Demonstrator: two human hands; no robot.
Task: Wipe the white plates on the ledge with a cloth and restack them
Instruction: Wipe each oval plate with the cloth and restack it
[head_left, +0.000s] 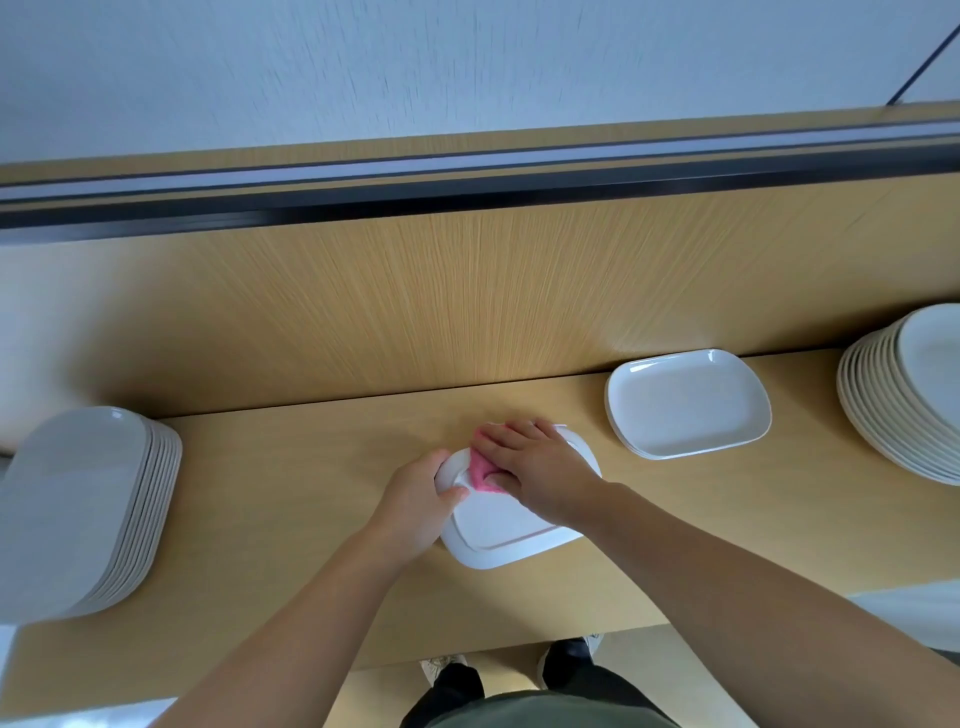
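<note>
White plate (501, 532) lies near the middle of the wooden ledge (291, 467), close to its front edge and bottom side up, with the raised foot ring showing. Left hand (415, 512) grips the plate's left rim, thumb on top and fingers curled round the edge. Right hand (540, 467) lies flat on the far part of the plate, fingers straight and together, pressing a pink cloth (480, 467) against the plate's underside. The cloth is bunched and peeks out to the left of the palm and past the fingertips. The forearms are bare.

Short stack of white plates (685, 402) sits right side up just to the right of the wiped plate, against the wood back panel (467, 291), not touching it. Tall stack (904, 400) stands at the far right of the ledge, cut off by the frame edge. Another tall stack (83, 504) sits at the left end, well apart from the hands and overhanging the ledge's left end.

Below the ledge's front edge, shoes (441, 667) and dark trousers (457, 691) are visible.
</note>
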